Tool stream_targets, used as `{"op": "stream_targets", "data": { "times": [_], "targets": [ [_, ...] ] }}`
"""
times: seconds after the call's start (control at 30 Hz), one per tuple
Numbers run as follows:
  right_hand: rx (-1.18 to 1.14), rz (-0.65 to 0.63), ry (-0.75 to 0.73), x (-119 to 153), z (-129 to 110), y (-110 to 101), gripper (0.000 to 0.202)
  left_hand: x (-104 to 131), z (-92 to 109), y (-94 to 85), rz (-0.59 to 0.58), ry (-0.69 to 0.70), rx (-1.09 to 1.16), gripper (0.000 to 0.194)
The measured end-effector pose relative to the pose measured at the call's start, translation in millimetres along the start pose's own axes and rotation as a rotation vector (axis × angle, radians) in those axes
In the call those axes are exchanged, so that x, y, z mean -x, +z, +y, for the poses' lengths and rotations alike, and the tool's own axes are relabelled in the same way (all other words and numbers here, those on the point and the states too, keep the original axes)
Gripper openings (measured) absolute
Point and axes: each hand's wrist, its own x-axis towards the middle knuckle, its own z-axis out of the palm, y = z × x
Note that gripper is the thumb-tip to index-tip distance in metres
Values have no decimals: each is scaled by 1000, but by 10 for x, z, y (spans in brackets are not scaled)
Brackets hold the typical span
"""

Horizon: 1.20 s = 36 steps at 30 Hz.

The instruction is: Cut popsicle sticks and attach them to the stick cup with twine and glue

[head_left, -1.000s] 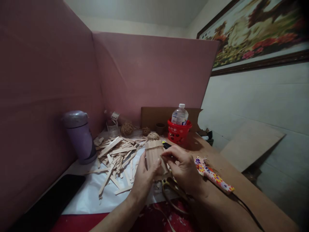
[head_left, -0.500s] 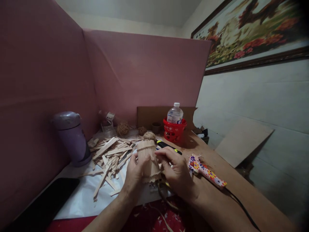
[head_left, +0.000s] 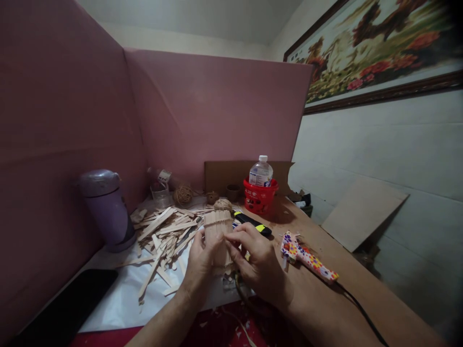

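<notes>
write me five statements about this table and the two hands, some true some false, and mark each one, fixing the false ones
1. The left hand holds the stick piece. True.
2. The plastic bottle stands in the drinking glass. False: it stands in the red bucket.
3. The flowered glue gun has a black cord. True.
4. The right hand is wrapped around the cutter. False: that hand is at the stick piece, and the cutter lies on the table beyond it.
5. In the picture, the purple flask stands to the right of the loose sticks. False: it stands to their left.
</notes>
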Motion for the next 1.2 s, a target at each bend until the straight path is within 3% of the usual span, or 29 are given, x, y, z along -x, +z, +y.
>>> {"op": "stream_targets", "data": {
  "times": [0.3,0.47,0.7,0.9,1.2],
  "targets": [
    [67,15,2,25,-31,13,16,55,55,24,-56,19,-2,37],
    [19,28,25,33,-74,24,14,44,54,20,-31,-6,25,41],
    [-31,159,41,33,-45,0,12,113,154,72,6,-77,110,36],
    [-27,125,-14,51,-72,10,16,115,138,66,-11,-56,71,32],
    [5,67,28,81,-45,41,20,63,88,36,-79,-12,87,36]
  ]
}}
